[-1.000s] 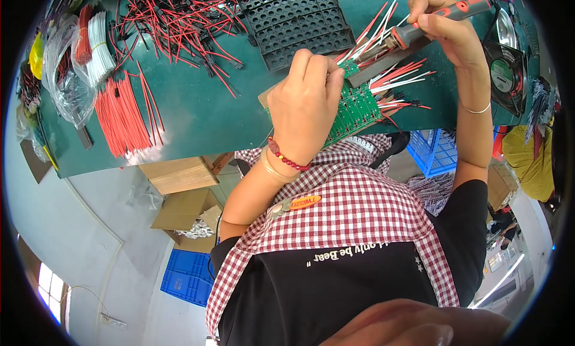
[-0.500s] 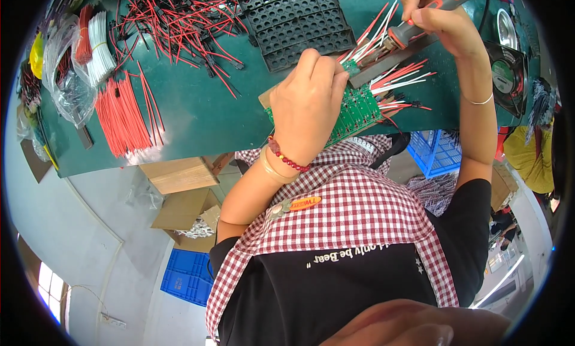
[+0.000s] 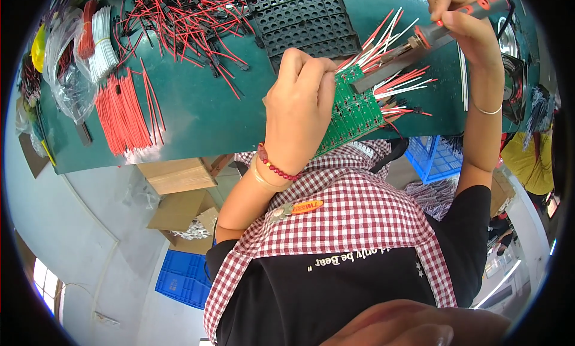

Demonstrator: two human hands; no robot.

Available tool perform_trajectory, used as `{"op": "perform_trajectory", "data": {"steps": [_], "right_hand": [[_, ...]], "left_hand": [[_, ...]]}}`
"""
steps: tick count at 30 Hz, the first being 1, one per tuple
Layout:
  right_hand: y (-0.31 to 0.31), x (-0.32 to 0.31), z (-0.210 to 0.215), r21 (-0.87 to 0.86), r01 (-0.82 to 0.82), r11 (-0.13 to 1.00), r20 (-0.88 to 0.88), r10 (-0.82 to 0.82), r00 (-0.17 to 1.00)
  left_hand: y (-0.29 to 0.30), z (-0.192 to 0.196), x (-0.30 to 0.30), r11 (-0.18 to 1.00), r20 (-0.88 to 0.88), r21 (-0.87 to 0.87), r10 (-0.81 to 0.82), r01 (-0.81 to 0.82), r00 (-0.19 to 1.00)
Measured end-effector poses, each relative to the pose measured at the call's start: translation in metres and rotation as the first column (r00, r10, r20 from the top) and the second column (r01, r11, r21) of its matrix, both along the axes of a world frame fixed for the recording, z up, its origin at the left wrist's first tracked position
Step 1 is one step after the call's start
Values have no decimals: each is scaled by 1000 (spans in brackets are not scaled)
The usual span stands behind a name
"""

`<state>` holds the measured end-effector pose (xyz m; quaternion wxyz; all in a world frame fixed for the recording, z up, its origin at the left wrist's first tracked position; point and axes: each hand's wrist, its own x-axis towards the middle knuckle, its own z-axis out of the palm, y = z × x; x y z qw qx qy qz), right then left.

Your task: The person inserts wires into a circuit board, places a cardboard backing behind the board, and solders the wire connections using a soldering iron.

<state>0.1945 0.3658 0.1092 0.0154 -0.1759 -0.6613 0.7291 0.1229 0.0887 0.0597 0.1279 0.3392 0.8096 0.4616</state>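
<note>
My right hand grips a grey and red soldering iron, its tip end near the far end of a dark flat bar. The bar lies across a green circuit board panel at the table's near edge. Red and white wires fan out from the panel's right side. Over the panel's left part is my left hand, fingers curled and closed; what they pinch is hidden behind the knuckles.
A black perforated tray stands beyond the panel. Left of it lie a heap of red and black wires, red wire bundles, white wires and a clear bag. A black fan sits at the right.
My right hand and the soldering iron have shifted right, away from the panel's wire joints. My left hand has slid slightly left, showing more of the green panel.
</note>
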Motion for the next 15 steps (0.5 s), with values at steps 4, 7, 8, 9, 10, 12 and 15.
{"op": "perform_trajectory", "data": {"steps": [4,7,8,9,10,12,15], "right_hand": [[28,42,-19,201,-92,975,-31,101,994],[-15,69,3,324,164,932,-131,-127,983],[-29,79,11,365,246,898,-178,-192,965],[-35,90,15,359,224,906,-210,-156,965],[-41,102,17,354,203,913,-241,-120,963],[-65,120,21,297,278,914,-246,-208,947],[-95,136,18,191,367,911,-218,-325,920]], "left_hand": [[-6,3,3,999,11,28,-43,42,999],[-20,13,5,999,119,-24,-45,48,992],[-25,20,4,994,154,-84,-62,76,986],[-29,24,5,984,189,-142,-80,107,979],[-31,24,8,984,195,-141,-83,111,977],[-34,23,14,993,231,-16,-111,118,967],[-34,20,23,989,249,8,-142,145,958]]}}
